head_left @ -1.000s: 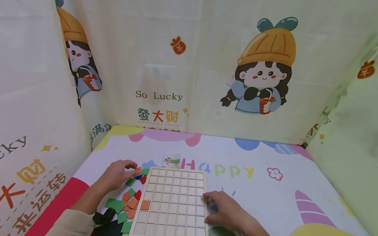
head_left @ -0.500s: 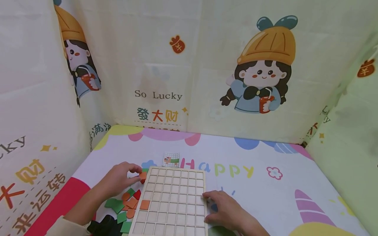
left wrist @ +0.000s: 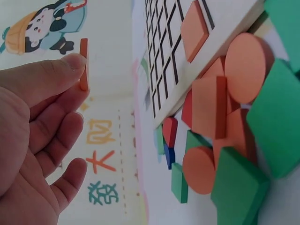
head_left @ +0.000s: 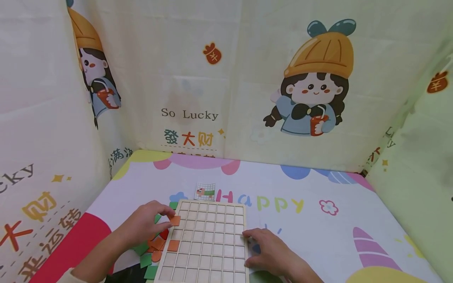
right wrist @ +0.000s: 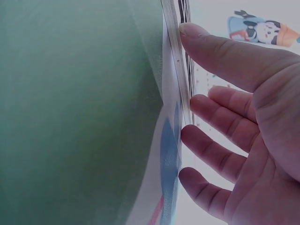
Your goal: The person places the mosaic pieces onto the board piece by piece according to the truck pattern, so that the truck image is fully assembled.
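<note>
My left hand (head_left: 143, 222) pinches a thin orange square tile (left wrist: 84, 70) between thumb and forefinger, over the left edge of a wooden grid board (head_left: 212, 237). In the left wrist view the other fingers are loosely bent and the tile is seen edge-on. Another orange square (head_left: 173, 245) lies in a cell of the left column. At the board's right side, my right hand (head_left: 272, 251) has its thumb and fingertips at the rim, fingers spread. Left of the board lies a pile of loose pieces, with orange discs (left wrist: 248, 68), green tiles (left wrist: 276, 119) and red ones (left wrist: 169, 132).
A small picture card (head_left: 205, 192) with a coloured grid pattern lies just beyond the board's far edge. The table cover (head_left: 283, 184) is printed with shapes and letters. Patterned cloth walls (head_left: 244, 78) stand at the back and both sides. A black thing (head_left: 132, 274) shows beside the left forearm.
My left hand has moved right and toward me with the orange tile, from the far end of the pile to the board's left edge. The right hand stays in place.
</note>
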### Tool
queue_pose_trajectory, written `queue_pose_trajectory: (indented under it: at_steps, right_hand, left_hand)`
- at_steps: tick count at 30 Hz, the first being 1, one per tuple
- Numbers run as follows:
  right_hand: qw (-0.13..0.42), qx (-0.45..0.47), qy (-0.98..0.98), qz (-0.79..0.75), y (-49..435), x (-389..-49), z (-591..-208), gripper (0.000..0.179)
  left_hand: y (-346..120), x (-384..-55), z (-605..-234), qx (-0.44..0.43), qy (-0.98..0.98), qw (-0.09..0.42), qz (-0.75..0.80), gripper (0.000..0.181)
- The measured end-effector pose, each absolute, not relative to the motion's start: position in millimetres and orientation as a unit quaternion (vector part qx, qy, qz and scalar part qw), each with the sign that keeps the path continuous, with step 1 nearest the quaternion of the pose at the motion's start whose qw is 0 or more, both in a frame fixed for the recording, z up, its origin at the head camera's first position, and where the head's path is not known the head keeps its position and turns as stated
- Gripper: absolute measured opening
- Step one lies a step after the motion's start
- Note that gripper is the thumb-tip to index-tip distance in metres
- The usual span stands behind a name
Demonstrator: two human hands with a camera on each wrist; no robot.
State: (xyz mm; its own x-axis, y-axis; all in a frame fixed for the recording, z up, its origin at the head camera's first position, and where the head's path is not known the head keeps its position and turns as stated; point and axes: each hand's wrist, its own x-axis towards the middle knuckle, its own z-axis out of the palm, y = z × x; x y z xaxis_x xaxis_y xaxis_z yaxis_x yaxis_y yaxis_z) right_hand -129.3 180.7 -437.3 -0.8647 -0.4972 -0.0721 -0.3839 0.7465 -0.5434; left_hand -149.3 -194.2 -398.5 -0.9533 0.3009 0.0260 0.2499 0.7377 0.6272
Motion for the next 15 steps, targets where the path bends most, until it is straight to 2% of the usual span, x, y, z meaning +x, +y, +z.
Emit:
queue_pose_trajectory:
  at_steps: [8,15]
  right_hand:
    - [0.104,-0.241,0.929,-0.262,180.4,-129.6,-438.0,0.065]
    - [0.108,-0.237,0.927,-0.269,180.4,-129.7,-437.7,0.065]
  left_hand:
    - [-190.4,-144.5,-403.2,0.164,0.931,0.054,0.323,0.024]
    - [-186.6,-142.8,-407.2,0.174,0.926,0.079,0.327,0.03]
